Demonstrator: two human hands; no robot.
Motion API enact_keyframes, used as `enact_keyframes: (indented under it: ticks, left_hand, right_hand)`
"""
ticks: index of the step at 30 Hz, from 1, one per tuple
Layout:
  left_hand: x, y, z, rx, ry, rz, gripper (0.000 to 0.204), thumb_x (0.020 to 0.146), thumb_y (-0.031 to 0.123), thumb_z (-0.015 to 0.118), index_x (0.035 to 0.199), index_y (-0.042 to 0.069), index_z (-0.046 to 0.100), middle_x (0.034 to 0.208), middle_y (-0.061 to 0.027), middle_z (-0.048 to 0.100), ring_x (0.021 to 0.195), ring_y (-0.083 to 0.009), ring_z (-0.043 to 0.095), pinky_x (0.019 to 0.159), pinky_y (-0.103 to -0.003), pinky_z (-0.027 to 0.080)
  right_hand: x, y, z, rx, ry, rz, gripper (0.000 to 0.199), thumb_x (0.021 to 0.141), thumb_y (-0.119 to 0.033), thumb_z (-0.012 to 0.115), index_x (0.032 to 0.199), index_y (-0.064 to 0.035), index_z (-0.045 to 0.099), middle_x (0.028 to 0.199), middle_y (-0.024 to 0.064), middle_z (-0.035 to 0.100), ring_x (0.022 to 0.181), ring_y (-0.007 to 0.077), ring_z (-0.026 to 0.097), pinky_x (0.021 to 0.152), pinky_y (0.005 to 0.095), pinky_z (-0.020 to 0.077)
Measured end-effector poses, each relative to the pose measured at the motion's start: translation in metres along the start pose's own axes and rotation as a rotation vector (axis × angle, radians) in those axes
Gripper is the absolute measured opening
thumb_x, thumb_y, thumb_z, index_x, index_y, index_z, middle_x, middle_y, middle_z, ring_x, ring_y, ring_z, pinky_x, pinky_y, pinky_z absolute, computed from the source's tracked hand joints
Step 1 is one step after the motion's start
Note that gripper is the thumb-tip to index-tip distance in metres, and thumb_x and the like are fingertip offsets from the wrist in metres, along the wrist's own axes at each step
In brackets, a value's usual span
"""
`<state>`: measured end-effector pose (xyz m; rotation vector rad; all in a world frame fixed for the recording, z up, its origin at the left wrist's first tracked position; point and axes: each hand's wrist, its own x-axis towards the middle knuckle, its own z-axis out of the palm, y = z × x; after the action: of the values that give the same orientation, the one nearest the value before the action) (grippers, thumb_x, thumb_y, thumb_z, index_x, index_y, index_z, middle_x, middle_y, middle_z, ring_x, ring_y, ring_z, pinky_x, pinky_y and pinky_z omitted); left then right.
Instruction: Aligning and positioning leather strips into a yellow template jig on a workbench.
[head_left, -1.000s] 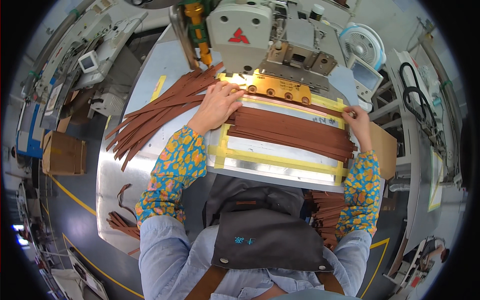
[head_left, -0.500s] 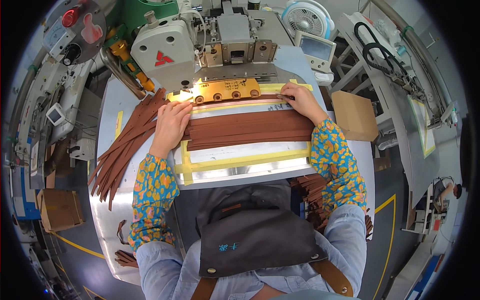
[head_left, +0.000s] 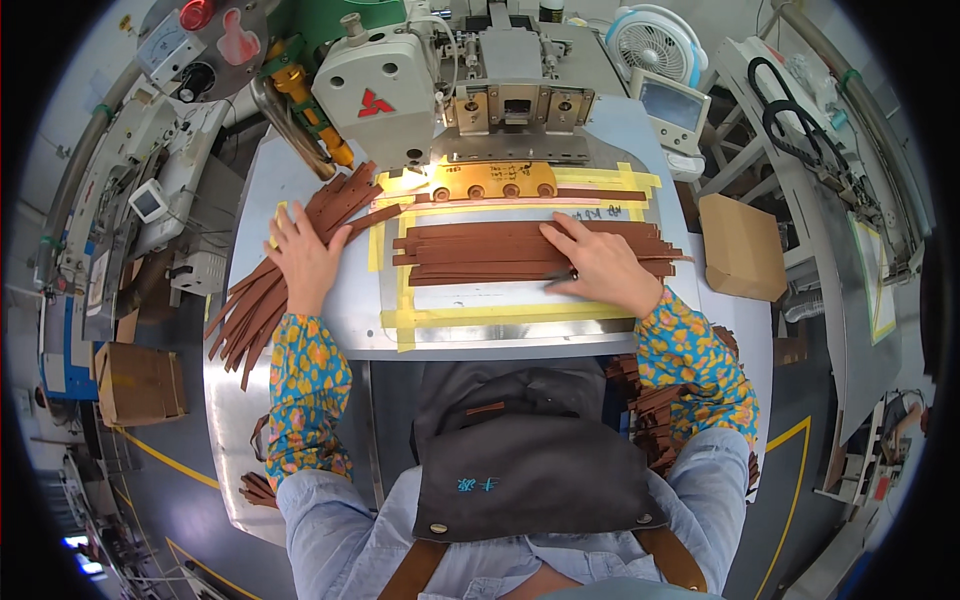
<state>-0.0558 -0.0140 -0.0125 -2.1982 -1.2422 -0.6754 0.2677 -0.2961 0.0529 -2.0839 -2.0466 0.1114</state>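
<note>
Widely apart, left fingers (head_left: 285, 224) over fanned strips (head_left: 262, 300); right fingers (head_left: 556, 237) around dark tool (head_left: 561, 276) above stacked strips (head_left: 480, 245).

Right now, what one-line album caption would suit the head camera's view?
Left hand spread over fanned, flat brown strips; right hand over a straighter brown stack bordered by yellow tape.

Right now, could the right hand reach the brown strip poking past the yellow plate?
Probably yes: the right hand is near, over the stacked strips, and nothing seems to cover the brown strip beyond the yellow plate.
</note>
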Motion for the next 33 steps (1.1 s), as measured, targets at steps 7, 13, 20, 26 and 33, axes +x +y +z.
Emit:
enact_keyframes:
  ticks: [7, 13, 20, 26, 33]
  left_hand:
    - [-0.008, -0.023, 0.022, -0.028, -0.245, -0.095, 0.078, 0.090, 0.064, 0.051, 0.134, -0.001, 0.049, 0.123, -0.0188, 0.058, 0.115, -0.0364, 0.055, 0.095, -0.058, 0.039]
    - [-0.009, -0.030, 0.026, -0.009, -0.184, -0.128, 0.073, 0.091, 0.062, 0.051, 0.134, 0.002, 0.052, 0.124, -0.0164, 0.060, 0.117, -0.0339, 0.054, 0.099, -0.054, 0.038]
    - [-0.012, -0.039, 0.031, 0.031, -0.197, -0.158, 0.060, 0.100, 0.052, 0.040, 0.135, 0.005, 0.052, 0.125, -0.0157, 0.060, 0.118, -0.0348, 0.054, 0.101, -0.051, 0.038]
    - [-0.010, -0.035, 0.029, 0.005, -0.226, -0.183, 0.059, 0.100, 0.052, 0.040, 0.134, 0.006, 0.053, 0.126, -0.0156, 0.059, 0.119, -0.0348, 0.053, 0.102, -0.050, 0.037]
    - [-0.009, -0.035, 0.027, 0.019, -0.205, -0.178, 0.058, 0.100, 0.052, 0.040, 0.134, 0.006, 0.053, 0.125, -0.0152, 0.060, 0.119, -0.0344, 0.053, 0.102, -0.050, 0.038]
  right_hand:
    - [0.009, 0.017, 0.012, 0.020, -0.018, -0.083, 0.064, 0.072, -0.037, 0.077, 0.126, -0.0073, 0.059, 0.121, 0.0134, 0.058, 0.087, 0.0318, 0.067, 0.074, 0.0424, 0.0545]
    - [0.008, 0.033, 0.014, 0.032, -0.002, -0.127, 0.062, 0.072, -0.036, 0.075, 0.124, -0.0070, 0.059, 0.116, 0.0136, 0.059, 0.088, 0.0324, 0.067, 0.073, 0.0436, 0.0537]
    - [-0.003, 0.025, 0.018, -0.030, 0.107, -0.145, 0.062, 0.077, -0.038, 0.071, 0.124, -0.0027, 0.054, 0.116, 0.0185, 0.058, 0.079, 0.0324, 0.068, 0.066, 0.0422, 0.0551]
    - [-0.007, 0.027, 0.033, -0.058, 0.191, -0.137, 0.067, 0.080, -0.045, 0.070, 0.127, -0.0005, 0.053, 0.120, 0.0217, 0.057, 0.075, 0.0309, 0.068, 0.062, 0.0399, 0.0554]
    - [-0.006, 0.025, 0.033, -0.064, 0.199, -0.116, 0.067, 0.081, -0.048, 0.070, 0.125, 0.0001, 0.054, 0.120, 0.0199, 0.056, 0.075, 0.0292, 0.068, 0.060, 0.0394, 0.0552]
